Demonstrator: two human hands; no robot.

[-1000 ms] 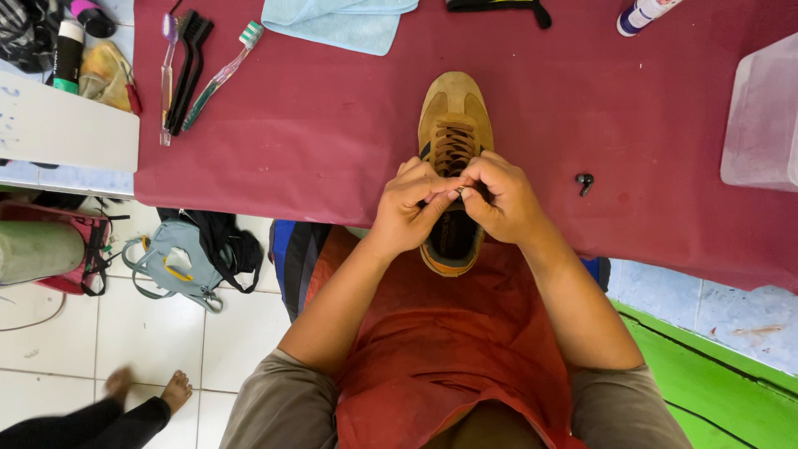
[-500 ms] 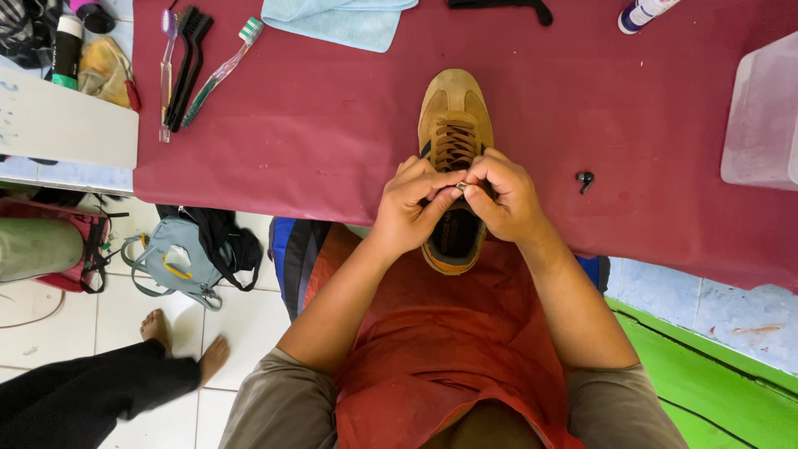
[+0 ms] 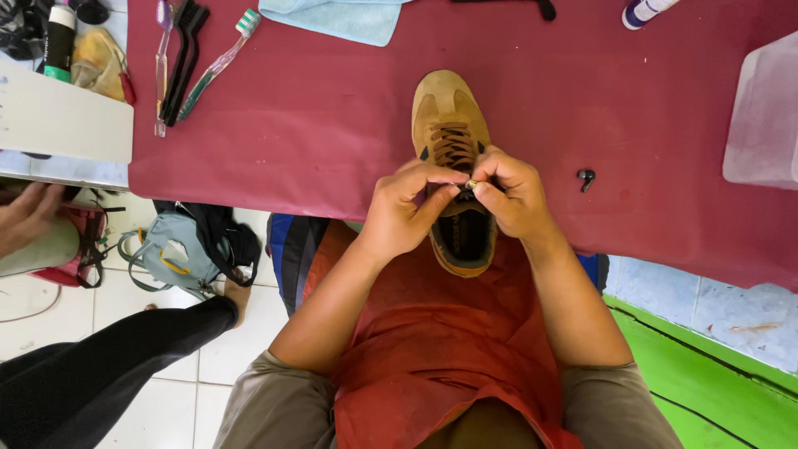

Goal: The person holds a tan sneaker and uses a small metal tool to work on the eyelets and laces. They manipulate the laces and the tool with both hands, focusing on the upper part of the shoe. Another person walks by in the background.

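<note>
Both hands, left hand (image 3: 407, 212) and right hand (image 3: 515, 195), pinch the lace tip (image 3: 470, 184) over the tan shoe (image 3: 449, 141) at the table's near edge, mid-lacing at the top eyelets; next move needs precise threading.

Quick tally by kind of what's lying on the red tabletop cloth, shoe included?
Shoe: 1
Brushes, two toothbrushes and a black brush: 3
Blue cloth: 1
Small black earbud: 1
Clear plastic tub: 1
Bottle at top edge: 1
Black tool, mostly cropped: 1
Total: 9
</note>
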